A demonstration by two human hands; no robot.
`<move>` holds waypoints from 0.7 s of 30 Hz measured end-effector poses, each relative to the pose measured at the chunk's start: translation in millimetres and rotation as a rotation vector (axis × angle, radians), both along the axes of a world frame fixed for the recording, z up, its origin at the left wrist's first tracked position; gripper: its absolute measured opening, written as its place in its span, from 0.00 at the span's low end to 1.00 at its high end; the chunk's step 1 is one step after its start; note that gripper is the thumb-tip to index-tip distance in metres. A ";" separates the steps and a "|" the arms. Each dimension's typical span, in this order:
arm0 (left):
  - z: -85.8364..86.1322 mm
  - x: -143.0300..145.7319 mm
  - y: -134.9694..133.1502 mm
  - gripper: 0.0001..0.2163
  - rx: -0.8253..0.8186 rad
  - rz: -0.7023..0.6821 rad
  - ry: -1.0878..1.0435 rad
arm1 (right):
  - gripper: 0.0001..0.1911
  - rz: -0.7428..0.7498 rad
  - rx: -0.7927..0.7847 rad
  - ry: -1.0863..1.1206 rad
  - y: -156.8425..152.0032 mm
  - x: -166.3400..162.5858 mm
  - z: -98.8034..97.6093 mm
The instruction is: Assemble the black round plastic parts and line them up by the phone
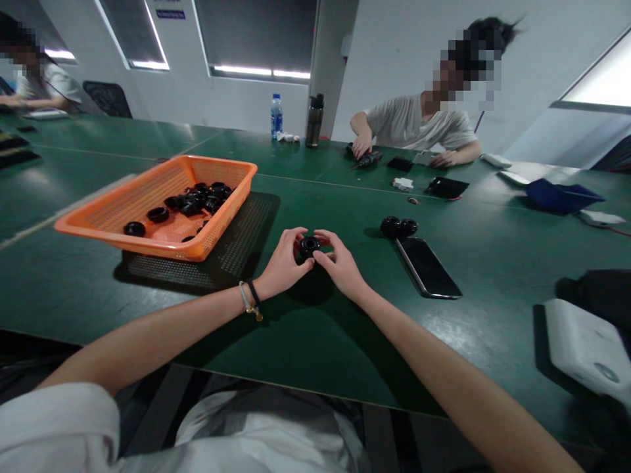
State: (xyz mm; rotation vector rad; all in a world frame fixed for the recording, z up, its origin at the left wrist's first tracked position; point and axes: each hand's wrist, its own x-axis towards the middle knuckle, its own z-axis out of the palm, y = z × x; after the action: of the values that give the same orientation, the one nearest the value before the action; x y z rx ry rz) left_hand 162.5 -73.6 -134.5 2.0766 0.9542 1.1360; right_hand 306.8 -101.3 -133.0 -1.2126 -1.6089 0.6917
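Observation:
Between my two hands is a round black ring-shaped part [309,246], with a hole in its middle facing me. My left hand [286,261] curves round its left side, thumb below and fingers above. From the right, my right hand [340,263] grips the same part with thumb and fingers. Both hands are just above the green table [276,358]. To the left, an orange plastic basket [224,238] holds several similar black round parts [194,199]. Right of my hands, a few more black round parts [398,226] sit together on the table.
A smartphone [428,268] lies right of my right hand. A white device [584,341] stands at the right edge. Farther back are a water bottle [277,118], a dark flask [314,121] and a blue tray-like object [562,196]. A person [419,121] works across the table with a dark tool [367,159].

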 end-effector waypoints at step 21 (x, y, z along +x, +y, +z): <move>-3.1 0.9 -1.3 0.15 -0.071 -0.161 0.088 | 0.17 -0.831 0.173 -0.049 35.1 110.6 12.7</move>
State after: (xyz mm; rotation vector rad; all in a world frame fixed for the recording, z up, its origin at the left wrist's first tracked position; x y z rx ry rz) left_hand 163.4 -74.9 -137.6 2.1180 0.8379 0.9228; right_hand 417.4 -66.2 -120.3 -1.6025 -1.0197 -0.0084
